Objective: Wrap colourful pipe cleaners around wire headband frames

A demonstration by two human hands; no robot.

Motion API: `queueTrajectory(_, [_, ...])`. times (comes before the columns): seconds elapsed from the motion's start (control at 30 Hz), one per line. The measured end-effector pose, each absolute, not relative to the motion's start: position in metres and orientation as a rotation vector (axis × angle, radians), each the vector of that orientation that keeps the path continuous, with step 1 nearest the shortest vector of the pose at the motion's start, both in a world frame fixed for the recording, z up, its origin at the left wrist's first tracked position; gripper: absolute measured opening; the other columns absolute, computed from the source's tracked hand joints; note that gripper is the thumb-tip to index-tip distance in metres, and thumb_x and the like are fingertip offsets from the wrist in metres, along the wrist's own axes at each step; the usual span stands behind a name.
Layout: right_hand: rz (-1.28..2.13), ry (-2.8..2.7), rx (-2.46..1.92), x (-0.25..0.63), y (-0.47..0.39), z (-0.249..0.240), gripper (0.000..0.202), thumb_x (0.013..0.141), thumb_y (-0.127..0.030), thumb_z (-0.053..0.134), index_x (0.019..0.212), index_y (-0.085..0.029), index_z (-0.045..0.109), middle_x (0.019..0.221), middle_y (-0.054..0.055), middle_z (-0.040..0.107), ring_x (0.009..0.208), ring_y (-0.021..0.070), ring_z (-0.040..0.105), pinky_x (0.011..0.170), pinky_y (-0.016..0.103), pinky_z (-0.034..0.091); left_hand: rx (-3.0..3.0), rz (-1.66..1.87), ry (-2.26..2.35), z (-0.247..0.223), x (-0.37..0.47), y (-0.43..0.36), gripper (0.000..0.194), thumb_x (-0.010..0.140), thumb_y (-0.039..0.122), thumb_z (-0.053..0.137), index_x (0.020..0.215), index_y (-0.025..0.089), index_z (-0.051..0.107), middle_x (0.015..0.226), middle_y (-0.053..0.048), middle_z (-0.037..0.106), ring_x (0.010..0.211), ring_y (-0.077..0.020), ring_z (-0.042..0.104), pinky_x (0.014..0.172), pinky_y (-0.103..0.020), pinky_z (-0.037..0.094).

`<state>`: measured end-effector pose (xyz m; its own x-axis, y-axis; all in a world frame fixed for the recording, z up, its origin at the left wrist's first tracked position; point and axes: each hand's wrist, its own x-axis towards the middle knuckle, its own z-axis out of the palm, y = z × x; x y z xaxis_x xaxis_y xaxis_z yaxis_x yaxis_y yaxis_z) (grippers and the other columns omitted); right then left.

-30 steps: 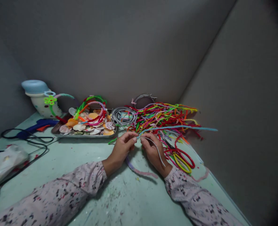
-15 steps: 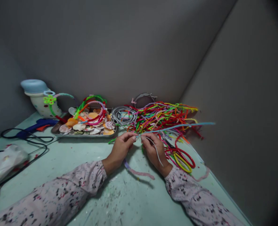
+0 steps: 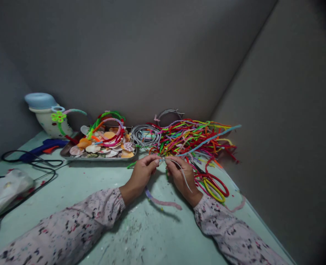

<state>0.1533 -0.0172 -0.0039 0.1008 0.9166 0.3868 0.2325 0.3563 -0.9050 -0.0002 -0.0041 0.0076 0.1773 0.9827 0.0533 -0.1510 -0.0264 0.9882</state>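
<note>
Both hands meet at the middle of the table, fingertips pinched a short way apart. My left hand [image 3: 144, 170] is closed on a thin grey wire. From below that hand a purple-and-pink pipe cleaner [image 3: 163, 202] sticks out to the right; its other end is hidden. My right hand [image 3: 181, 176] pinches the light blue pipe cleaner [image 3: 207, 141] against the wire, and the pipe cleaner's long free end slants up to the right. The wire's loose end [image 3: 185, 178] curves down across the back of my right hand. The exact join between the fingertips is too small to make out.
Behind lie a metal tray [image 3: 102, 159] of seashells, a coil of wire [image 3: 144, 135] and a heap of coloured pipe cleaners [image 3: 193, 136]. Scissors [image 3: 214, 187] rest by my right wrist. Leftward are a blue glue gun [image 3: 38, 149], its cable, a white bag [image 3: 10, 186] and a blue-lidded container [image 3: 49, 114].
The light blue pipe cleaner's free end has swung upward and a little left, so it slants more steeply. Both hands stay in nearly the same place.
</note>
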Motion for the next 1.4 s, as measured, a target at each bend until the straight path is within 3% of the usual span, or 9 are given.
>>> queueTrajectory(0.33, [0.805,-1.396,-1.125,0.1528,-0.0180,-0.0023,0.026,0.086,-0.042,0.059,0.096,-0.021,0.071,0.059,-0.001,0.061,0.045,0.0129,0.055,0.045,0.025,0.047,1.186,1.153,0.944,0.0108,0.0008,-0.0051,0.025,0.073,0.034,0.067,0.089,0.015,0.070,0.055,0.004,0.048,0.051,-0.0095,0.038,0.049,-0.021,0.026])
queueTrajectory(1.1, [0.867,-1.372,-1.158,0.1507,-0.0199,0.0030,0.030,0.086,-0.044,0.059,0.097,-0.019,0.070,0.057,-0.003,0.059,0.043,0.0110,0.054,0.044,0.022,0.046,1.294,1.105,0.956,0.0075,0.0005,-0.0035,0.030,0.079,0.035,0.060,0.095,0.010,0.067,0.056,0.004,0.046,0.052,-0.0097,0.036,0.050,-0.023,0.026])
queueTrajectory(1.4, [0.867,-1.344,-1.166,0.1513,-0.0168,-0.0019,0.029,0.085,-0.045,0.059,0.097,-0.021,0.070,0.059,-0.002,0.059,0.045,0.0120,0.054,0.043,0.023,0.047,1.227,1.107,0.885,0.0085,0.0034,-0.0055,0.023,0.080,0.033,0.060,0.091,0.013,0.062,0.060,0.004,0.046,0.053,-0.0089,0.038,0.051,-0.022,0.028])
